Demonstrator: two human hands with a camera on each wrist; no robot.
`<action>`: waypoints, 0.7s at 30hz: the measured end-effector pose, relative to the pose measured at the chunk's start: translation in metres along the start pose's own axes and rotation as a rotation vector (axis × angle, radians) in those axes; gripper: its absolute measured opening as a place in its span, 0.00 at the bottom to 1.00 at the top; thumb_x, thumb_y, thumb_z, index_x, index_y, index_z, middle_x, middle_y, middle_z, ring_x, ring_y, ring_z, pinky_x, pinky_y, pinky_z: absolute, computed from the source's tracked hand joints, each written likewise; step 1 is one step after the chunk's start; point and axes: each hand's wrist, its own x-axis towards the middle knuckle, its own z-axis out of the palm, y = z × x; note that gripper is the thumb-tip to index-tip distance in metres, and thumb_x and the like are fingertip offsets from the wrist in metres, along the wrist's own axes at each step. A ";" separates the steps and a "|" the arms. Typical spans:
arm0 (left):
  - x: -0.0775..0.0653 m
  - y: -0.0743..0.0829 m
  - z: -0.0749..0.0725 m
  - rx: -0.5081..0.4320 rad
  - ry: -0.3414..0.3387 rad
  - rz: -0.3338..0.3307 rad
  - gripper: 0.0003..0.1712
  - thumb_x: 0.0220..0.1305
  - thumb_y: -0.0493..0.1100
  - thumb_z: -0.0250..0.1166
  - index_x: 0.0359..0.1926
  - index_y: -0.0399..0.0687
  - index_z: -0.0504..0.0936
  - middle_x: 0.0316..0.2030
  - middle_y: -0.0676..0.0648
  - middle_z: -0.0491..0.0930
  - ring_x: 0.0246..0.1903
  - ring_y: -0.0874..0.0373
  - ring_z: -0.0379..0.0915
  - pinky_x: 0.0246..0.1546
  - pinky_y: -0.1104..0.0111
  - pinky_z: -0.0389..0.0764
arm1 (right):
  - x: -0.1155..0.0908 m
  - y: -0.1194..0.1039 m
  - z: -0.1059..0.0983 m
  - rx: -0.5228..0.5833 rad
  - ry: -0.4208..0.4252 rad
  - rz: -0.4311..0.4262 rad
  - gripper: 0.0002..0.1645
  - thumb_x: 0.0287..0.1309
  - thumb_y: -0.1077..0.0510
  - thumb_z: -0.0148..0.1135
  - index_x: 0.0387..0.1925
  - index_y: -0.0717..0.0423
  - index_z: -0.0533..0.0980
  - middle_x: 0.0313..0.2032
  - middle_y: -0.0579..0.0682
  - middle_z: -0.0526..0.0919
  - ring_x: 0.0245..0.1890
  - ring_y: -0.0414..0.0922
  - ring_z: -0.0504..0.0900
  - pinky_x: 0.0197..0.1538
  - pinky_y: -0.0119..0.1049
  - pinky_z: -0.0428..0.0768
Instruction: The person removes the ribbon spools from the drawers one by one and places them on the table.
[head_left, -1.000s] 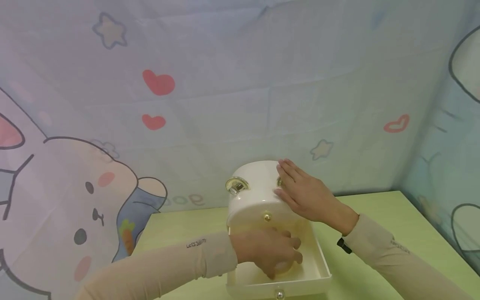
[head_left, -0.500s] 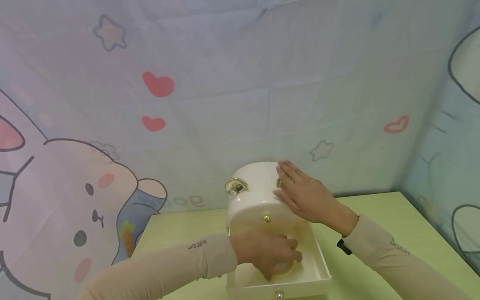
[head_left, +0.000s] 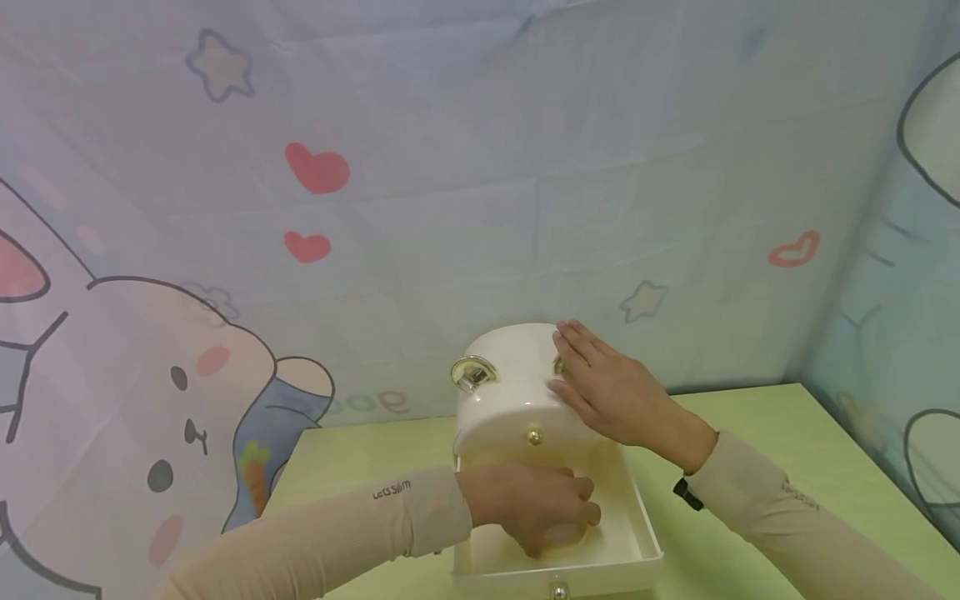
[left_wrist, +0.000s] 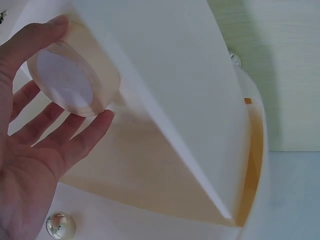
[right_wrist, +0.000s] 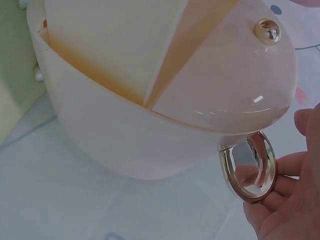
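Observation:
A glossy white storage box (head_left: 513, 358) with a rounded top stands on the table, its front drawer (head_left: 487, 547) pulled out. Inside that drawer, my left hand (head_left: 528, 504) holds a small round beige jar (left_wrist: 102, 62) with a pale, see-through round face. The left wrist view has the thumb on one side of the jar and the fingertips on the other. My right hand (head_left: 618, 396) rests on the box's top right, fingers extended. In the right wrist view, its fingers touch a gold ring-shaped fitting (right_wrist: 247, 165) on the box. The head view largely hides the jar behind the left hand.
A matching gold fitting (head_left: 474, 372) sits on the box's left. Gold ball knobs mark the upper front (head_left: 534, 436) and the drawer front (head_left: 558, 590). The light green table (head_left: 742, 450) ends at a printed cloth backdrop (head_left: 465, 208) close behind the box.
My left hand shifts very slightly to the left inside the drawer. The right hand, box and drawer stay in place.

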 end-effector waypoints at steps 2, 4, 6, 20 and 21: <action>0.000 -0.001 0.000 -0.033 -0.007 0.000 0.38 0.50 0.52 0.83 0.61 0.64 0.76 0.52 0.57 0.77 0.47 0.63 0.77 0.47 0.77 0.76 | 0.000 0.000 0.000 0.004 0.003 -0.001 0.40 0.77 0.44 0.55 0.74 0.71 0.65 0.76 0.66 0.66 0.79 0.60 0.65 0.72 0.55 0.75; 0.000 -0.002 0.000 -0.061 -0.010 0.001 0.38 0.50 0.51 0.82 0.61 0.64 0.76 0.52 0.58 0.78 0.47 0.63 0.77 0.46 0.77 0.76 | 0.000 -0.001 -0.001 0.004 0.004 -0.002 0.40 0.77 0.44 0.55 0.74 0.71 0.65 0.76 0.66 0.67 0.79 0.60 0.65 0.72 0.55 0.75; 0.000 -0.003 0.001 -0.080 -0.012 0.003 0.38 0.49 0.50 0.82 0.62 0.64 0.76 0.52 0.59 0.78 0.47 0.64 0.77 0.46 0.77 0.75 | 0.000 -0.001 -0.001 0.002 0.003 -0.003 0.40 0.77 0.44 0.56 0.74 0.71 0.65 0.76 0.66 0.67 0.79 0.60 0.65 0.73 0.55 0.75; -0.002 -0.002 -0.001 -0.077 -0.020 0.015 0.40 0.48 0.52 0.83 0.62 0.64 0.76 0.54 0.60 0.78 0.47 0.63 0.76 0.48 0.77 0.76 | 0.000 -0.001 -0.001 0.001 -0.004 -0.002 0.40 0.77 0.44 0.55 0.74 0.71 0.65 0.77 0.66 0.66 0.79 0.60 0.64 0.72 0.55 0.75; -0.003 -0.002 -0.002 -0.073 -0.017 0.016 0.40 0.49 0.52 0.83 0.63 0.64 0.76 0.54 0.60 0.78 0.47 0.63 0.76 0.48 0.77 0.75 | 0.000 0.000 -0.001 0.001 -0.004 -0.002 0.41 0.77 0.43 0.55 0.74 0.71 0.65 0.77 0.66 0.66 0.79 0.60 0.64 0.72 0.55 0.75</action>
